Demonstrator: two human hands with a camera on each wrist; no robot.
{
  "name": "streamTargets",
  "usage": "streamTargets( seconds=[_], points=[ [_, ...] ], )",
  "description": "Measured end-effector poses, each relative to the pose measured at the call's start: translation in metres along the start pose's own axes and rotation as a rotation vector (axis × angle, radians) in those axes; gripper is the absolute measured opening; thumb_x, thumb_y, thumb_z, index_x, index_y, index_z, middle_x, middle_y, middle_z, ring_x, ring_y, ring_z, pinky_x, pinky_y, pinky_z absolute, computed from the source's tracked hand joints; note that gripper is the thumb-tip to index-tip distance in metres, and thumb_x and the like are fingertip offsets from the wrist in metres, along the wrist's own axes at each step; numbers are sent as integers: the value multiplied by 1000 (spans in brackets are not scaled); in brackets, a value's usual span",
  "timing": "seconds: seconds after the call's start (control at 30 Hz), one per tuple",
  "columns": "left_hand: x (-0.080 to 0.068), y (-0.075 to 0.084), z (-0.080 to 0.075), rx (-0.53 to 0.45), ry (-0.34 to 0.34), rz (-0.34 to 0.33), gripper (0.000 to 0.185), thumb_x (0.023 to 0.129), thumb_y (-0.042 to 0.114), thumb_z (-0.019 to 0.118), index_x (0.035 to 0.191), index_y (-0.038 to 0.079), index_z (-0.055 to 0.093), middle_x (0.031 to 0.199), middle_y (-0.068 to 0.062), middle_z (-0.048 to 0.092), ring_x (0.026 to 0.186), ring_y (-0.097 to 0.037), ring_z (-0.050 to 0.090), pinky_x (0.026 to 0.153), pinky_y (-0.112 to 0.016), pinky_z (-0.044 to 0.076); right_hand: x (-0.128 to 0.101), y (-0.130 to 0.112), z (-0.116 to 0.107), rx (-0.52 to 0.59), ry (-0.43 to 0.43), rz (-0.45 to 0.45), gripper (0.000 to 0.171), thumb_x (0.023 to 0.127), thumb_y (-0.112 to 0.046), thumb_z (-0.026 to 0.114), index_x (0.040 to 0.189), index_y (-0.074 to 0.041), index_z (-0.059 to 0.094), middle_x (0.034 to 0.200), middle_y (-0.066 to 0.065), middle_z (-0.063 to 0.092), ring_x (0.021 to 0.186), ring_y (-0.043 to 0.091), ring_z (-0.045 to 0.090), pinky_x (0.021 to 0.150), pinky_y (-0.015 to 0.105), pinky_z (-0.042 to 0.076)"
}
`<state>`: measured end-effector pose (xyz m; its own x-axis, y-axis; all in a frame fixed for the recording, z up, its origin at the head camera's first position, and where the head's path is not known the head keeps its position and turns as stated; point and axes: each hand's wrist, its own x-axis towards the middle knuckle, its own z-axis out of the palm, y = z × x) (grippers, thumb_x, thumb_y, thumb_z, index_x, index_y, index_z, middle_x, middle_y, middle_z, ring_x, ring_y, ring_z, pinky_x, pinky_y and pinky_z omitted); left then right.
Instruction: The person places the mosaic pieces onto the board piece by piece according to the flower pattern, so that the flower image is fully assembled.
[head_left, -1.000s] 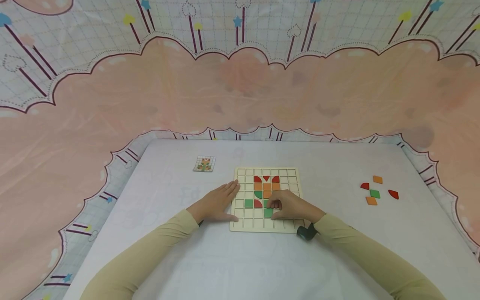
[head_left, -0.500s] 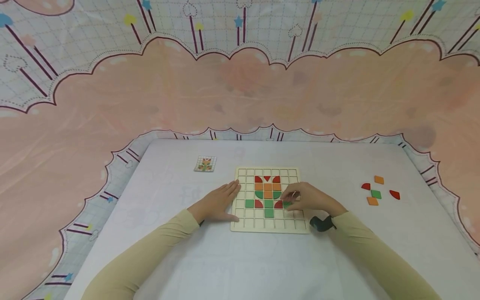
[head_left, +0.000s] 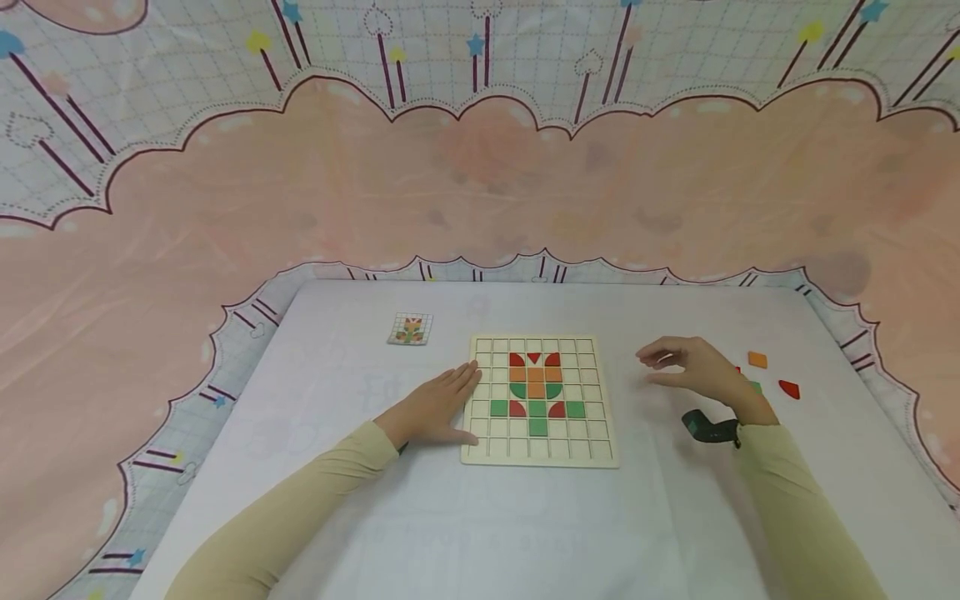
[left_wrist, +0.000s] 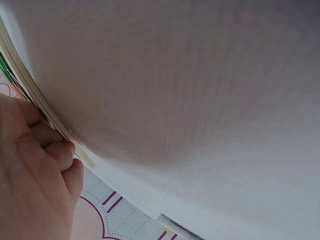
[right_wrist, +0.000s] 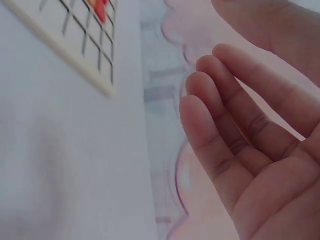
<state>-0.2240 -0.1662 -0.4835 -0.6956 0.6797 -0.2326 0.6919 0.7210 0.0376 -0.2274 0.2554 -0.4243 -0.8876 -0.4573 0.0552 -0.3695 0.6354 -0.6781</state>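
Observation:
A pale gridded board point(head_left: 487, 450) lies on the table, bearing red, orange and green tiles arranged like a tulip. At its lower stem, a green square tile point(head_left: 537, 427) sits in the grid. My left hand point(head_left: 431, 407) rests on the board's left edge with its fingers straight; the left wrist view has the fingers point(left_wrist: 60, 155) along that edge. To the right of the board, my right hand point(head_left: 693, 367) is above the table. Its fingers point(right_wrist: 200, 120) are loosely bent, thumb apart, and nothing is between them.
A small pattern card point(head_left: 409, 329) with a similar flower picture lies behind and left of the board. Loose tiles lie at the right: an orange square point(head_left: 757, 360), a red piece point(head_left: 789, 389), and others partly hidden by my right hand. A patterned cloth point(head_left: 480, 192) hangs behind.
My right hand has moved right, off the board. A red tile and a green tile on the pattern's right side, earlier covered by it, now show fully. The left hand has stayed put.

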Motion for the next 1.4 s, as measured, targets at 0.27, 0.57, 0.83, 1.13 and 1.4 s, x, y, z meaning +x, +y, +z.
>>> streamTargets(
  seconds=[0.27,0.57,0.83,1.13,1.4],
  points=[
    [0,0,2,-3,1,-8,106,81,73,45,150,0,11,158,-17,7,147,-27,10,119,-37,19,-31,20,-28,67,104,112,36,83,-14,72,113,3,62,98,-20,63,89,-6,60,75,8,49],
    [0,1,0,-13,-4,-9,105,82,72,46,150,0,11,158,-16,6,147,-27,10,120,-37,18,-68,49,-50,84,157,245,44,88,-21,66,119,8,54,94,-33,55,85,-13,56,70,6,48],
    [0,1,1,2,6,-1,106,82,73,45,150,-1,12,158,-18,7,147,-28,11,119,-38,19,-92,80,-56,63,149,365,49,89,-28,64,123,5,53,95,-36,51,84,-19,51,69,2,41],
    [0,0,1,-5,4,-1,106,82,73,45,150,0,11,158,-17,7,147,-28,11,119,-37,19,-102,103,-42,33,82,430,51,87,-33,66,121,4,56,92,-28,59,81,-20,47,69,6,42],
    [0,0,0,-4,2,-5,105,82,73,45,150,0,11,158,-17,7,147,-27,11,119,-38,19,-102,100,-36,28,80,443,52,86,-31,68,121,6,56,93,-19,63,80,-20,47,68,5,42]
  ],
)
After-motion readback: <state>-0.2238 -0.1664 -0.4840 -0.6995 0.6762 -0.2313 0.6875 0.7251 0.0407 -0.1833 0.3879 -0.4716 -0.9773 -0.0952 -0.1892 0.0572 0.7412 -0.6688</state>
